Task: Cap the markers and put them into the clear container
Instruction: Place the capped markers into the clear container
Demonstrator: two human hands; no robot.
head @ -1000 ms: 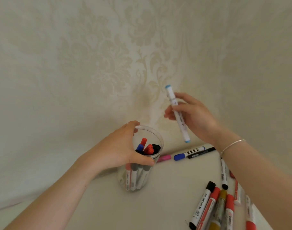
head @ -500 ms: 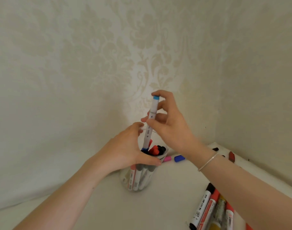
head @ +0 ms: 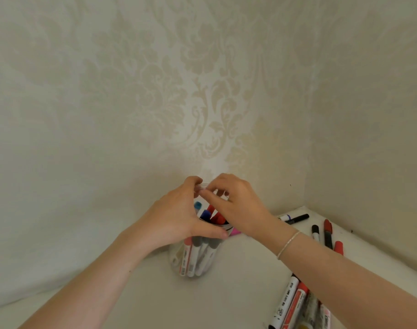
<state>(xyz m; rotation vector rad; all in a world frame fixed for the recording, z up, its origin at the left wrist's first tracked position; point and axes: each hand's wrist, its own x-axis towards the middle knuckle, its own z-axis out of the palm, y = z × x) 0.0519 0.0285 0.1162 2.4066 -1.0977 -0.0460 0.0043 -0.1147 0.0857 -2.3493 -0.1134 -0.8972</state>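
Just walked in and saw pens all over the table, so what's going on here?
A person is collecting markers into a clear container. The left hand grips it near the rim, while the right hand hovers over the opening, fingers curled, with a light-blue-capped marker standing inside among red, blue and black caps. More capped markers lie loose on the white table to the right.

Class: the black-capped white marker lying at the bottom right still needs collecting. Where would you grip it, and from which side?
Pinch the black-capped marker mid-barrel from above. It lies flat, a red-capped marker tight on its right; its left side faces bare table. The right hand is nearer.
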